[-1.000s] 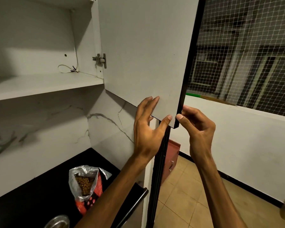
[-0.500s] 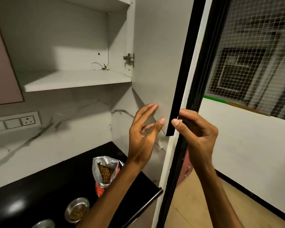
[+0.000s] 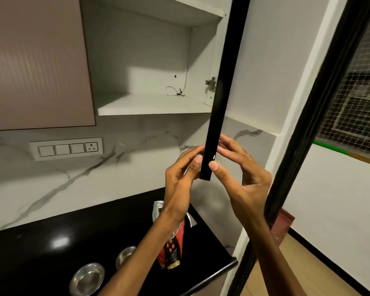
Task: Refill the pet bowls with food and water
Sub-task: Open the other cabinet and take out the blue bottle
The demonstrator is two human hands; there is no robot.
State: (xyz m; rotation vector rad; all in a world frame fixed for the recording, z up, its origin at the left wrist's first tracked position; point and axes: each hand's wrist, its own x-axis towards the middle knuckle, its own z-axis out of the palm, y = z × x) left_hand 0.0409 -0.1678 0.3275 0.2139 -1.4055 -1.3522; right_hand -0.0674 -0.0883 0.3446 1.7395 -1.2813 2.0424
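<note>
The upper cabinet door (image 3: pixel 220 86) stands edge-on to me, its black edge facing the camera. My left hand (image 3: pixel 179 180) and my right hand (image 3: pixel 241 178) pinch its lower corner from either side. Below on the black counter (image 3: pixel 51 253) stand two steel bowls, one near the front (image 3: pixel 88 278) and one behind it (image 3: pixel 124 255), the latter partly hidden by my left forearm. An open red pet food bag (image 3: pixel 173 251) stands upright beside them, mostly behind my left wrist.
The open cabinet (image 3: pixel 150 103) holds only a loose white wire (image 3: pixel 175 91) on its shelf. A closed pink cabinet door (image 3: pixel 36 60) is to the left, a switch plate (image 3: pixel 66 148) on the marble backsplash. A black door frame (image 3: pixel 308 146) and a netted window lie to the right.
The cabinet door has swung toward closing, from showing its white inner face to edge-on. Both hands stayed on its lower corner. The view turned left, bringing both bowls into sight.
</note>
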